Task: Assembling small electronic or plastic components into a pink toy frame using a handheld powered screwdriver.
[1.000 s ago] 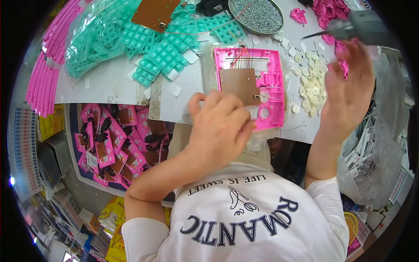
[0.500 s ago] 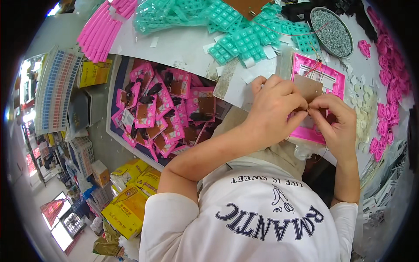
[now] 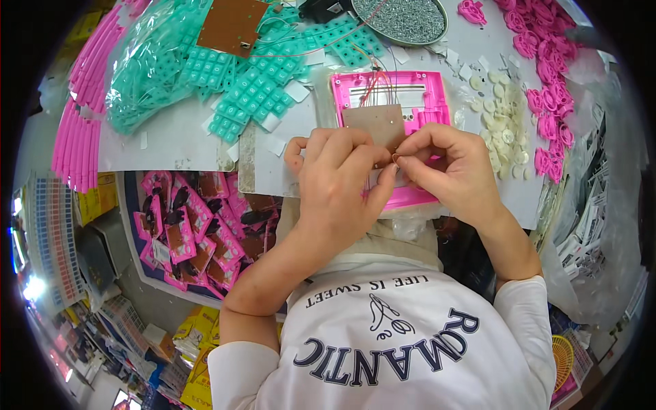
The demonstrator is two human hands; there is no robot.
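Both hands meet over a pink plastic housing (image 3: 437, 102) on the table in front of me. A brown circuit board (image 3: 374, 123) rests on the housing, with thin red and dark wires (image 3: 380, 85) running from its far side. My left hand (image 3: 338, 174) is closed in a pinch at the board's near right corner. There my right hand (image 3: 454, 174) pinches too, thumb and forefinger pressed together. A thin wire (image 3: 395, 158) shows between the fingertips; its far end is hidden by the fingers. The housing's near part is partly covered by my hands.
Green rubber keypads (image 3: 249, 96) and another brown board (image 3: 231, 26) lie far left. A round dish of small screws (image 3: 403, 20) stands at the back. Cream discs (image 3: 504, 123) and pink parts (image 3: 547, 75) lie right. Below the table's left edge, several pink assemblies (image 3: 198, 229) fill a bin.
My view has turned, so the table, housing and hands appear further left. Both hands keep their pinch at the board's corner, with only small finger shifts.
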